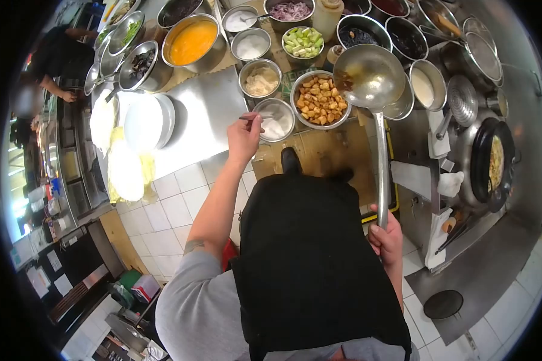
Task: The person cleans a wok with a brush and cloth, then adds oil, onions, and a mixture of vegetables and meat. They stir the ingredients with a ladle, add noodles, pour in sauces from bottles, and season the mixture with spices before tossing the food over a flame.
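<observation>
My left hand (pixel 245 138) is closed on the dark handle of a small spoon (pixel 265 116), which reaches over a metal bowl of white powder (pixel 276 123). The spoon's tip is hard to make out against the powder. My right hand (pixel 387 236) grips the long handle of a steel ladle (pixel 370 77). The ladle's wide bowl, wet with a brownish residue, hangs over the right edge of a bowl of browned cubes (pixel 322 99) and partly covers a metal bowl behind it. A bowl of tan paste (pixel 260 78) stands just beyond the powder.
More bowls line the counter: orange liquid (pixel 191 40), chopped green vegetable (pixel 303 42), chopped purple onion (pixel 289 9) and creamy liquid (pixel 426 85). White plates (pixel 146 120) are stacked at left. A wok with food (pixel 494 162) sits at right. Another person (pixel 57 60) stands far left.
</observation>
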A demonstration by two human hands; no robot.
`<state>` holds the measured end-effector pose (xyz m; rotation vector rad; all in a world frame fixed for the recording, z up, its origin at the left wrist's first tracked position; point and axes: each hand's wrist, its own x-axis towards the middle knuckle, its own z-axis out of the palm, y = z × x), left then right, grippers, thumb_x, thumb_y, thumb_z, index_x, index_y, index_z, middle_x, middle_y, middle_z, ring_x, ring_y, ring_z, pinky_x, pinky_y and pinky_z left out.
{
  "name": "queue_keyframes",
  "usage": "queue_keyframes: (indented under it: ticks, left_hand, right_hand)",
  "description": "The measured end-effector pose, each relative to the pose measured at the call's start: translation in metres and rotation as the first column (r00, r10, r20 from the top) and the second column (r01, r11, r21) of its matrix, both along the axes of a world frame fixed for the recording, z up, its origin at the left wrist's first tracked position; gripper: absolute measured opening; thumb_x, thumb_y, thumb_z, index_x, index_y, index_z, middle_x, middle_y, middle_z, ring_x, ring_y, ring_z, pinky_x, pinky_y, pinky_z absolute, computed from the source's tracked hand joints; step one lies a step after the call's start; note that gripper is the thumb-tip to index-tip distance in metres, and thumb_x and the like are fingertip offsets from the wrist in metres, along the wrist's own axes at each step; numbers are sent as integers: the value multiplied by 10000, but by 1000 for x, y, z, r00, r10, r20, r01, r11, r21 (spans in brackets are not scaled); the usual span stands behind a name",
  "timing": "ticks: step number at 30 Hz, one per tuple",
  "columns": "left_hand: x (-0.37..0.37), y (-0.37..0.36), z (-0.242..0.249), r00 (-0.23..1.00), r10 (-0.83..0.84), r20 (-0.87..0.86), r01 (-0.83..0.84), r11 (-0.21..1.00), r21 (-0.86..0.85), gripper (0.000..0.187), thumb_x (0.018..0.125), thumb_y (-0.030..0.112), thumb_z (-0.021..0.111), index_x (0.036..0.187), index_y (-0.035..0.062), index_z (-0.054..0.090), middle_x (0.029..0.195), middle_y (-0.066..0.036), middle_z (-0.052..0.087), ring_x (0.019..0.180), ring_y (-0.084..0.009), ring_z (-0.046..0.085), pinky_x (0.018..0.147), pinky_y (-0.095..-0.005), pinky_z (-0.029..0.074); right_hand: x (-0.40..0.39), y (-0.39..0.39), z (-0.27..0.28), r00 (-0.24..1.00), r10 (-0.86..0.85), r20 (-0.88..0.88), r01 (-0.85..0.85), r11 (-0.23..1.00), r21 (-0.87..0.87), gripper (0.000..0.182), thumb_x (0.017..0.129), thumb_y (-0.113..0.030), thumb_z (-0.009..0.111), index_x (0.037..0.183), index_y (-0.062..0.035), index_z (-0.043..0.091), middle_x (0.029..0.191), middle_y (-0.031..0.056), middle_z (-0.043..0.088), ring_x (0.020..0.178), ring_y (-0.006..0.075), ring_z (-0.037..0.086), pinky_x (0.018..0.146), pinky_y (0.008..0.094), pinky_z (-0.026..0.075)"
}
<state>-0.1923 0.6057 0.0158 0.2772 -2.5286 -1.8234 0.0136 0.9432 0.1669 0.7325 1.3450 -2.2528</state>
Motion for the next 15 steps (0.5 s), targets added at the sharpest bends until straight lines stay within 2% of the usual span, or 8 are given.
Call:
queue_keyframes:
  ticks: [6, 9, 15]
  left_hand:
    - [5, 1, -13, 997, 45, 63, -53, 990, 127, 206, 956, 136, 610, 975, -65, 648, 806, -89, 690, 637, -123, 661, 563, -249, 498]
    - [9, 2, -9, 994, 25, 108, -40, 990, 137, 219, 965, 134, 594, 1019, -77, 616, 836, -112, 693, 619, -108, 619, 552, -252, 491]
    - [10, 4, -5, 984, 98, 147, -114, 988, 108, 276, 958, 185, 607, 1011, -87, 615, 816, -107, 704, 561, -81, 562, 515, -250, 472]
  right_hand:
    - [1, -11, 8, 999, -5, 33, 4, 999, 40, 502, 899, -81, 591, 1360, 3, 411, 530, -28, 339, 376, 65, 299, 362, 215, 275]
    - [1, -12, 11, 998, 35, 53, -39, 997, 72, 507, 898, -80, 586, 1366, 3, 408, 534, -27, 346, 379, 64, 307, 363, 216, 281]
    - [14, -8, 19, 991, 99, 93, -107, 991, 84, 508, 895, -63, 567, 1373, 0, 405, 558, -27, 370, 389, 61, 321, 375, 212, 297]
